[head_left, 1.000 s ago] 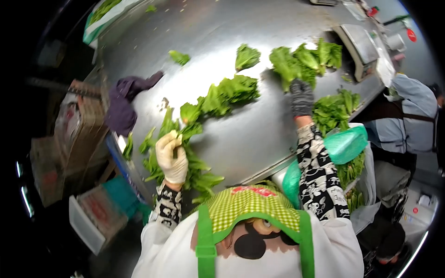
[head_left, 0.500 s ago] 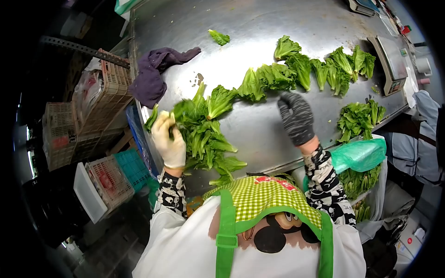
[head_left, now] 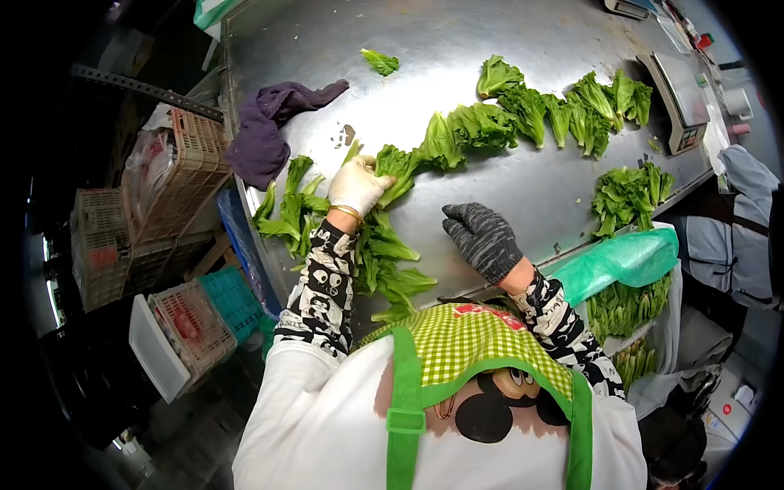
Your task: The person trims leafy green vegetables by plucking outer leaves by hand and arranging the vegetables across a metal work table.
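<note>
loose green leaves (head_left: 388, 247) sprawl on the near left of the surface (head_left: 539, 188); beside them the grey-gloved right hand (head_left: 483, 243) hovers, its grip released, while the white-gloved left hand (head_left: 358, 189) hides some, its grip impossible to tell. beyond, ruffled, pale-based lettuce heads (head_left: 482, 126) run in a row toward a scale (head_left: 682, 94), a purple cloth (head_left: 265, 126) lying to their left.

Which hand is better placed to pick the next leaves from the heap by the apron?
Probably the left. The white-gloved left hand is right at the far edge of the leafy heap, while the grey-gloved right hand is over bare metal table, apart from the leaves.
</note>
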Demonstrator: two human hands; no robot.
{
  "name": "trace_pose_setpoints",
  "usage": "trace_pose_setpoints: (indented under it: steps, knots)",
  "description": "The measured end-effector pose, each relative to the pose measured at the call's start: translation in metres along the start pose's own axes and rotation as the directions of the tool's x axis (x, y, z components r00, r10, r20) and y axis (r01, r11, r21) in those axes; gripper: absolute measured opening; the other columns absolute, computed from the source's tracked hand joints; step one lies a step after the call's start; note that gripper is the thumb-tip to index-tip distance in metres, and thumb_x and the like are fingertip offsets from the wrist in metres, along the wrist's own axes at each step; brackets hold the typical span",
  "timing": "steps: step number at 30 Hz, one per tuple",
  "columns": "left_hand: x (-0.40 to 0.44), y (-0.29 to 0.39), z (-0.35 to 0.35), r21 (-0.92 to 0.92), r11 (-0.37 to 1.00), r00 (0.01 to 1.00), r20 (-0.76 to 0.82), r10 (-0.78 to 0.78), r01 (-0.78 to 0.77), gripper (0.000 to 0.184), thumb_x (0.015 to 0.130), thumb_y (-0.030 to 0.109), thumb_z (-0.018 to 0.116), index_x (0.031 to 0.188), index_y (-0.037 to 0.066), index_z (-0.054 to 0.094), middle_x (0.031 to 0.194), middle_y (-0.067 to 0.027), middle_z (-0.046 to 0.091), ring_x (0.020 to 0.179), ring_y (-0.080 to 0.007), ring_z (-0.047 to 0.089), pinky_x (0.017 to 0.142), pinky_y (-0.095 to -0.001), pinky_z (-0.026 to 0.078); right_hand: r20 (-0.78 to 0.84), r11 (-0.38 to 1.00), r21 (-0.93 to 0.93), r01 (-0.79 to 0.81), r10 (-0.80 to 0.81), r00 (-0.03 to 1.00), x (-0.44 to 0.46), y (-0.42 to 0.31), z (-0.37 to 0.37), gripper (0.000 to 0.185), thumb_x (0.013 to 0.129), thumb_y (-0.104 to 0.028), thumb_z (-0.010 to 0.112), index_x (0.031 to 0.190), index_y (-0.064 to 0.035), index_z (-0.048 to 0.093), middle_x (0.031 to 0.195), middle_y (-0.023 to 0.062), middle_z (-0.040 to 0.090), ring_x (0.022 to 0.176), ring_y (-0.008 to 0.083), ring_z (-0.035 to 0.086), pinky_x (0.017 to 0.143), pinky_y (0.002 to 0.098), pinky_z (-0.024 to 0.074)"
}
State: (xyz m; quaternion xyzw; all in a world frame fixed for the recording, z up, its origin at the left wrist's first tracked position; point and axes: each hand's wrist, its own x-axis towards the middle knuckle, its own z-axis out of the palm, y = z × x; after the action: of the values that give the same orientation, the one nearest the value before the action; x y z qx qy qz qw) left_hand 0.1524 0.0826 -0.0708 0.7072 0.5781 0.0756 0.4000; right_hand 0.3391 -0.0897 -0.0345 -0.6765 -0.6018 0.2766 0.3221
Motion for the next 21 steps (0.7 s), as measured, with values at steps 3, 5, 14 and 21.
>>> trace_pose_setpoints:
  steps: [3,5,14,21]
  knots:
    - [-0.019,0.016,0.000,-0.784,0.603,0.988,0.143,-0.057,0.148,0.029,0.082,0.014,0.072,0.103,-0.002,0.061,0.069,-0.0024,0.063,0.048,-0.0076,0.053,0.044,-0.0181,0.040,0.055,0.972,0.201,-0.124,0.115,0.992,-0.004,0.000,0.005,0.023,0.087,-0.019,0.062,0.104,-0.0039,0.067,0.096,0.0158,0.067,0.087,0.0294,0.065,0.080,0.0372,0.0507]
    - [-0.029,0.008,0.001,-0.934,0.249,0.963,0.269,0.018,0.256,0.020,0.086,0.017,0.067,0.100,0.003,0.062,0.074,-0.0006,0.062,0.056,-0.0100,0.054,0.051,-0.0202,0.044,0.096,0.887,0.401,-0.231,0.210,0.973,-0.006,-0.007,0.006,0.022,0.088,-0.015,0.062,0.105,-0.0023,0.066,0.096,0.0161,0.067,0.086,0.0268,0.065,0.078,0.0353,0.0511]
    - [-0.072,0.027,0.030,-0.873,-0.291,0.906,0.312,0.285,0.392,0.032,0.090,0.014,0.063,0.118,0.001,0.055,0.108,-0.0121,0.063,0.082,-0.0197,0.062,0.068,-0.0283,0.056,-0.196,0.855,0.517,-0.033,0.156,0.968,0.000,-0.040,-0.011,0.020,0.085,-0.006,0.063,0.104,0.0018,0.065,0.091,0.0163,0.066,0.083,0.0247,0.065,0.075,0.0343,0.0512]
    - [-0.091,0.058,0.032,-0.920,-0.232,0.946,0.284,0.157,0.315,0.024,0.087,0.012,0.068,0.108,0.004,0.062,0.104,-0.0081,0.067,0.093,-0.0194,0.064,0.077,-0.0331,0.053,-0.318,0.988,0.004,0.154,-0.145,0.937,0.003,-0.037,-0.016,0.020,0.081,-0.009,0.067,0.099,0.0000,0.066,0.085,0.0157,0.064,0.077,0.0295,0.062,0.071,0.0375,0.0485]
